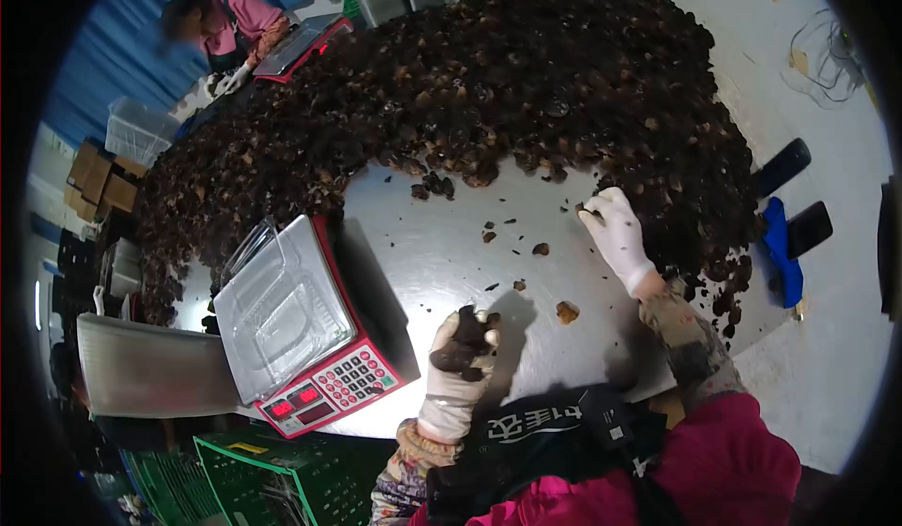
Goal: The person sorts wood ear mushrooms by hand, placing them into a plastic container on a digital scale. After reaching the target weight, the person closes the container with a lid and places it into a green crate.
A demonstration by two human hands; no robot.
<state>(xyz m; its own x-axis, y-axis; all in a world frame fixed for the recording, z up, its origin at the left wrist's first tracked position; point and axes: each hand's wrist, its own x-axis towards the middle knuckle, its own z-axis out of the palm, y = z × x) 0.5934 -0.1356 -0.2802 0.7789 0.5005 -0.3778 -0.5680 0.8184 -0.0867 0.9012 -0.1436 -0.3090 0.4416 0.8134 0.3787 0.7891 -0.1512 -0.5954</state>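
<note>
My left hand (460, 366), in a white glove, is wrapped round several dark dried pieces (466, 340) above the metal table (442, 244), to the right of a red scale (343, 376). A clear plastic tray (291, 301) rests on the scale's plate. My right hand (615, 230), also gloved in white, is at the near edge of a large heap of dark pieces (526, 75). Its fingers are bent together; whatever they hold is too small to make out. Loose pieces (567, 312) lie on the metal between my hands.
Green crates (254, 474) stand below the table at the left. Two phones (810, 229) and a blue item (782, 254) lie at the right. A person (235, 33) works by another red scale (301, 49) at the far left. Cardboard boxes (99, 183) are further left.
</note>
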